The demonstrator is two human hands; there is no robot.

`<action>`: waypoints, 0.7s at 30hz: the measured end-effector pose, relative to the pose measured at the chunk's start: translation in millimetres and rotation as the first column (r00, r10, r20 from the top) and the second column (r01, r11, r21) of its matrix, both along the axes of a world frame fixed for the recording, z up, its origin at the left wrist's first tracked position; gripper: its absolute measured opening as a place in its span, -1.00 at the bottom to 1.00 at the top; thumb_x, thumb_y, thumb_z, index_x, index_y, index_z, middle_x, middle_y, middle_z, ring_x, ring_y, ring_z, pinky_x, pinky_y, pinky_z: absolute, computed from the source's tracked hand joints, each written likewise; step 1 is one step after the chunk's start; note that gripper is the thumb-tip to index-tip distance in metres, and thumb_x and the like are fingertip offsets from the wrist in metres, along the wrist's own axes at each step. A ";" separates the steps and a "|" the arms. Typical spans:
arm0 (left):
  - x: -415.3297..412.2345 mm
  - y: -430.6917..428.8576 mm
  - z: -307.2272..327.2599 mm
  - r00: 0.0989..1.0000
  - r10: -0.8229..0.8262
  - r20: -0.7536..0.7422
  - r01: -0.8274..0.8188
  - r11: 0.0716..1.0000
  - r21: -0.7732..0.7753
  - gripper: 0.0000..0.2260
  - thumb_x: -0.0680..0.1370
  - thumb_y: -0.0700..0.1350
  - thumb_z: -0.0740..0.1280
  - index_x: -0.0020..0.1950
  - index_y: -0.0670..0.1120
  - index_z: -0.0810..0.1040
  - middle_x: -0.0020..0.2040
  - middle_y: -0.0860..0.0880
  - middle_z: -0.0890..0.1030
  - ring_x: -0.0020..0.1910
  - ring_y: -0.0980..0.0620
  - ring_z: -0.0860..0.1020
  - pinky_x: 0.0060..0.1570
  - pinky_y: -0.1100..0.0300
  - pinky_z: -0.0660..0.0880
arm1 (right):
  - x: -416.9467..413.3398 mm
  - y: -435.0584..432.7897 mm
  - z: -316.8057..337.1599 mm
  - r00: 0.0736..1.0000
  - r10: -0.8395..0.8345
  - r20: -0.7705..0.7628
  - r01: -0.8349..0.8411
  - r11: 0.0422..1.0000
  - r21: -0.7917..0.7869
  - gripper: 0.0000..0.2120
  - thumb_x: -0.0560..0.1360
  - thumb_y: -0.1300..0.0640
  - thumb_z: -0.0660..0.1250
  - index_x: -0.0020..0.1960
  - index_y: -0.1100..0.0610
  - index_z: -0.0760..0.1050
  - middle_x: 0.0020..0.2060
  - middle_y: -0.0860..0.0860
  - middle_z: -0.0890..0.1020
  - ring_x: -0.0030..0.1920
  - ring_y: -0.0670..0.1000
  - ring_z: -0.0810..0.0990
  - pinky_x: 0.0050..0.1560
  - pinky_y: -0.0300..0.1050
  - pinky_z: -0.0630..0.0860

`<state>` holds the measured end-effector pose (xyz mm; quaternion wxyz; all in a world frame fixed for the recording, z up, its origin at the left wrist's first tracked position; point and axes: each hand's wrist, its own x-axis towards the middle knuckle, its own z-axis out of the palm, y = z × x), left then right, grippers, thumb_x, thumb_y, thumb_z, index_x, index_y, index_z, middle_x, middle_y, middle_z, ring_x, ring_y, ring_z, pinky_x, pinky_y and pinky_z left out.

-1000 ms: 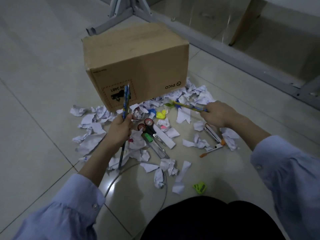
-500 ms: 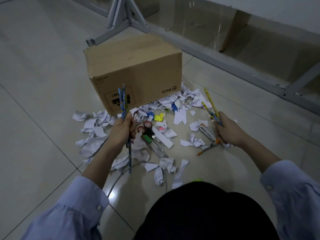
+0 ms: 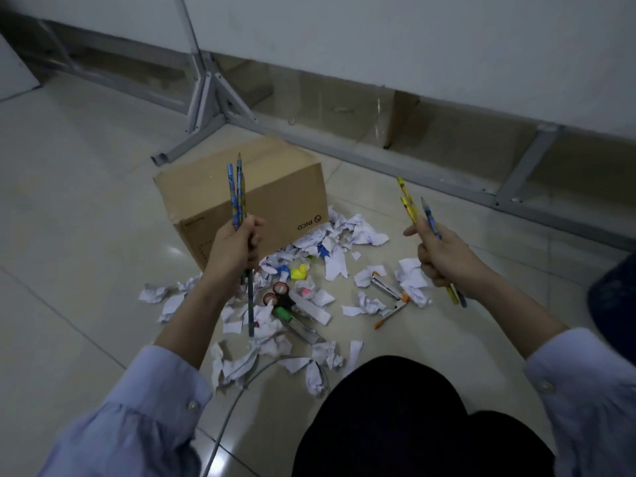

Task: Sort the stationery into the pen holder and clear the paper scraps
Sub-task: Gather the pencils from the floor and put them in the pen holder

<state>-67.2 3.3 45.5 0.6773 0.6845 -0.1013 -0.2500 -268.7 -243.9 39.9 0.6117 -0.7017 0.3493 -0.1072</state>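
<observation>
The left hand (image 3: 234, 249) is gripping blue pencils (image 3: 235, 204) upright before the cardboard box (image 3: 282, 201). Paper scraps (image 3: 344, 232) are lying on the floor (image 3: 86, 235) between. The right hand (image 3: 444, 256) is clutching fanned pencils (image 3: 408, 203). No pen holder is showing, and I'd guess that loose fan is risking a drop.

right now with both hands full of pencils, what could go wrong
1. The right hand holds the yellow pencils fanned apart, so one might slip into the paper scraps.
2. The left hand grips the blue pencils too, so no hand is free for the scissors.
3. No pen holder shows in view, so the pencils may have nowhere to go.
</observation>
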 end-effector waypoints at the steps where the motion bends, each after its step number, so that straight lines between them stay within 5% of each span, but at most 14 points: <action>1: 0.2 -4.3 7.7 1.000 -0.009 -0.010 0.008 1.000 -0.018 -0.75 0.65 -0.02 0.10 -0.13 -0.09 0.46 -0.50 0.10 0.36 -0.60 0.15 0.21 -0.57 0.32 0.14 | -3.2 0.4 8.3 1.000 -0.007 0.019 0.006 0.999 0.046 -0.57 0.56 -0.28 0.05 0.06 0.05 0.44 -0.53 -0.06 0.21 -0.59 -0.09 0.10 -0.56 -0.32 0.08; 7: -24.4 -38.0 55.3 0.993 -0.114 -0.011 0.112 0.986 -0.127 -0.73 0.66 -0.02 0.08 -0.17 -0.09 0.39 -0.50 0.07 0.29 -0.63 0.17 0.17 -0.62 0.36 0.10 | -33.6 -3.1 52.8 0.992 -0.096 0.086 0.067 0.954 0.293 -0.32 0.35 -0.51 0.04 0.04 0.07 0.44 -0.49 -0.05 0.14 -0.59 -0.09 0.05 -0.57 -0.37 0.06; 15: -92.0 -110.3 131.5 0.920 -0.362 -0.151 0.276 0.872 -0.405 -0.68 0.65 0.04 0.04 -0.22 -0.08 0.35 -0.57 0.08 0.26 -0.69 0.19 0.14 -0.66 0.39 0.04 | -103.7 -24.8 135.1 0.949 -0.218 0.228 0.132 0.931 0.340 -0.76 0.65 -0.02 0.05 -0.04 0.09 0.39 -0.49 -0.04 0.25 -0.64 -0.12 0.14 -0.63 -0.36 0.10; 21: -149.8 -170.7 203.7 0.791 -0.594 -0.148 0.416 0.698 -0.583 -0.59 0.62 0.08 -0.04 -0.26 -0.11 0.40 -0.53 0.04 0.28 -0.68 0.16 0.16 -0.62 0.39 0.04 | -170.1 -44.8 226.8 0.907 -0.290 0.307 0.221 0.945 0.241 -0.78 0.66 0.05 0.07 -0.05 0.13 0.39 -0.50 -0.04 0.30 -0.62 -0.11 0.17 -0.64 -0.29 0.12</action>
